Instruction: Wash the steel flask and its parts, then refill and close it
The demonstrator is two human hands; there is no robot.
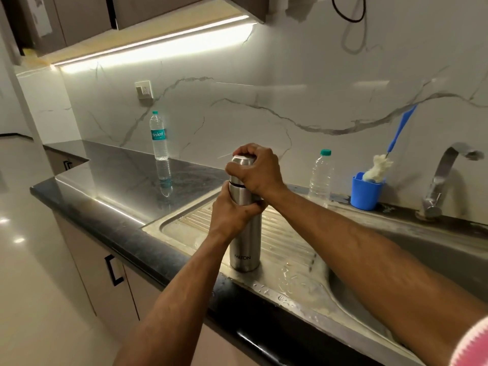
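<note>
Hands clamped on a steel flask [245, 233] at my kitchen sink: my left hand [232, 212] wraps the body just below the dark seam, and my right hand [257, 170] curls over the steel cap [241, 161] at the top. The flask stands upright on the ribbed drainboard [285, 239], near its front edge and just left of the sink basin [435, 254].

Whether the cap is coming off or going on I cannot tell. Beads of water lie on the drainboard around the base, so I judge the polished wall slippery; it is stiff metal that will not give, and a full wrap around the upper body with a firm cupped hold on the cap seems the safest purchase. If filled, it would feel heavy and top-weighted when lifted.

Behind it, by the back edge, stand a clear plastic bottle [320, 178] with a green cap and a blue holder [367, 192] with a bottle brush [390, 149], then the tap [443, 178] at the right. A labelled water bottle [159, 136] stands on the dark worktop [118, 180] by the wall.
</note>
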